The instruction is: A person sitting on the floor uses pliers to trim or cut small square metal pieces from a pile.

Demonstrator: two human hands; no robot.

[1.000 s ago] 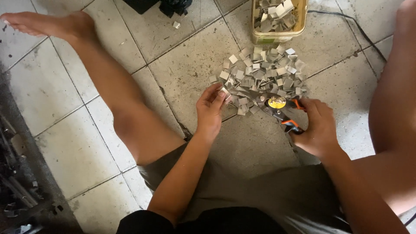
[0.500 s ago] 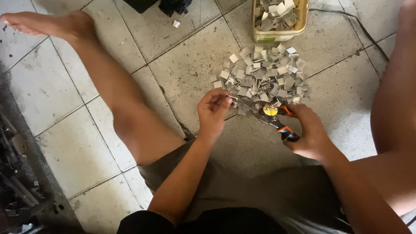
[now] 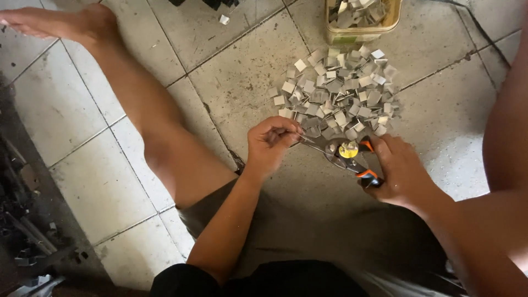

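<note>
left hand [image 3: 270, 144] pinching thin metal strip [image 3: 306, 139] at fingertips, feeding it rightward. right hand [image 3: 400, 170] clamping orange-handled snips [image 3: 345, 152], blades pointing left at strip end. strip axis lying along line between hands. pile of cut metal squares [image 3: 336, 93] lying just beyond on floor.

Single head cam, looks steeply down, close over lap & tiled floor [image 3: 99, 181]; no 2nd view.
</note>
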